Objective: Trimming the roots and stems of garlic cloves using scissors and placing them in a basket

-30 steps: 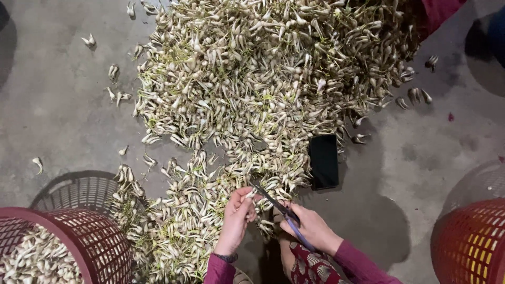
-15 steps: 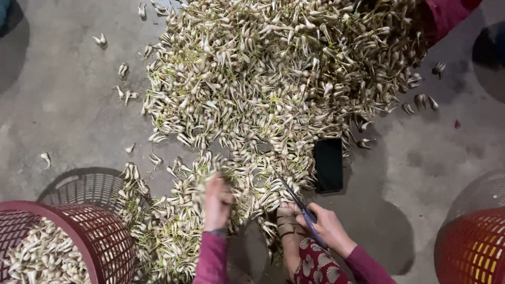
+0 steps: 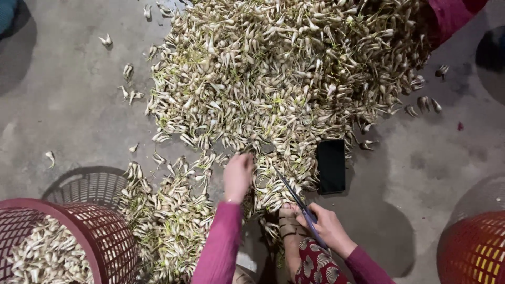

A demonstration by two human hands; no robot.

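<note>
A big heap of small pale bulbs with green shoots (image 3: 279, 79) covers the concrete floor in front of me. My left hand (image 3: 238, 176), in a magenta sleeve, reaches forward into the near edge of the heap, fingers curled down among the bulbs. My right hand (image 3: 329, 227) stays low by my knee and grips a pair of scissors (image 3: 294, 195) with blue handles, blades pointing up-left toward the heap. Whether the left hand has a bulb in it is hidden by the fingers.
A dark red mesh basket (image 3: 100, 231) holding cut bulbs stands at the lower left. An orange-red basket (image 3: 473, 247) sits at the lower right. A black phone (image 3: 331, 165) lies flat beside the heap. Loose bulbs (image 3: 108, 40) are scattered at the left.
My left hand has moved away from the scissors and forward into the heap. The right hand with the scissors has dropped slightly toward me.
</note>
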